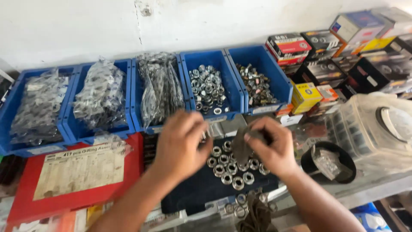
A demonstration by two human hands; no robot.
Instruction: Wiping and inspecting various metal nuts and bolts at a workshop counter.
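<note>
Head view: right hand pinching dull grey-brown rag over shiny steel nuts

A white plastered wall runs along the far side, scuffed and marked with a thin crack near its top middle. Against it stands a row of blue plastic bins, side by side, from the far left to just right of centre. Right of them, cardboard boxes are stacked in a jumble (red, yellow, black and white among them). A pale grey shelf edge shows at the near right. The light is even and soft, with no hard shadows on the wall.
</note>
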